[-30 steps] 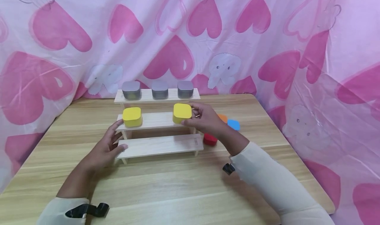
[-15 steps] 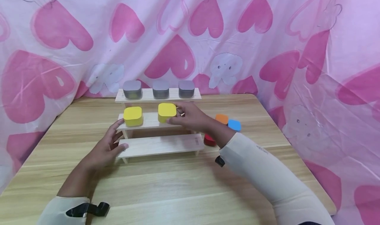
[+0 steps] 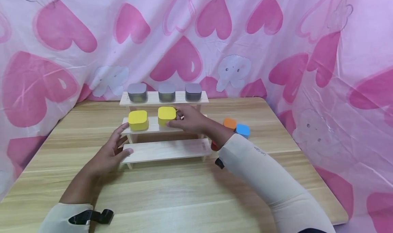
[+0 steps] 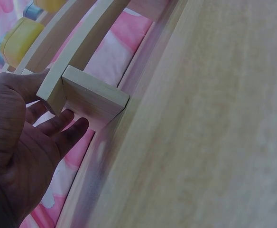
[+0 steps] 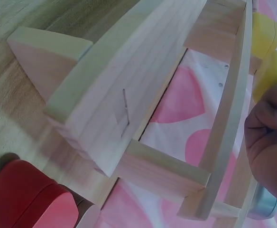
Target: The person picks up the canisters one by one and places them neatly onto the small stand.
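Observation:
A three-step wooden display stand [image 3: 165,150] stands on the table. My right hand [image 3: 191,119] pinches a yellow rounded-square box [image 3: 166,115] by its right side, over the middle step's centre. Another yellow box [image 3: 138,120] sits at that step's left end. At the stand's left side, my left hand [image 3: 108,154] grips the end of the front step, thumb on top; in the left wrist view its fingers [image 4: 72,135] lie below the board. The right wrist view shows the held box [image 5: 271,73] at the fingers, which partly hide it.
Three grey boxes [image 3: 167,92] line the top step. Right of the stand, on the table [image 3: 172,199], are an orange box [image 3: 229,123], a blue box [image 3: 243,129] and a red box [image 5: 39,199]. A pink heart-patterned cloth [image 3: 132,52] hangs behind.
My right hand has moved left along the middle step with the yellow box, from its right end to near the centre. The left hand has stayed at the stand.

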A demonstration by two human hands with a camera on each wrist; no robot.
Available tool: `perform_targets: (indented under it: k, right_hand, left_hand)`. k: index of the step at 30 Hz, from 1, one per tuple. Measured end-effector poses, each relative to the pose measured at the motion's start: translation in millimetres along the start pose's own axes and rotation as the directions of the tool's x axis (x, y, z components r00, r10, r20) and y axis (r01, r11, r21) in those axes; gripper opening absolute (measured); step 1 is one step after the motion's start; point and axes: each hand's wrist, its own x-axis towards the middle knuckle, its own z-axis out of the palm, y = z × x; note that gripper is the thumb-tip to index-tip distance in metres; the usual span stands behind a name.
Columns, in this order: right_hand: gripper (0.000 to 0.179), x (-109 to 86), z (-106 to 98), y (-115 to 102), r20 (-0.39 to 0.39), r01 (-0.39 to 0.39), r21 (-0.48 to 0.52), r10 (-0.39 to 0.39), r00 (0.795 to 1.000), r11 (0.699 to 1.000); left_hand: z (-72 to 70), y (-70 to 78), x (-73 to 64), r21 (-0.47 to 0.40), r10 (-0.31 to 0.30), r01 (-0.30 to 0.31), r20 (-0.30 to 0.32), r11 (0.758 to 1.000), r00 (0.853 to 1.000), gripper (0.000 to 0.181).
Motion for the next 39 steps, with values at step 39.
perform_targets:
  k: [39]
  right_hand:
    - [0.049, 10.9, 3, 5, 0.082, -0.074, -0.112, 0.083, 0.993, 0.991]
  left_hand:
    - [-1.1, -1.6, 0.9, 0.018, -0.013, 0.013, 0.004, 1.000, 1.000, 0.100]
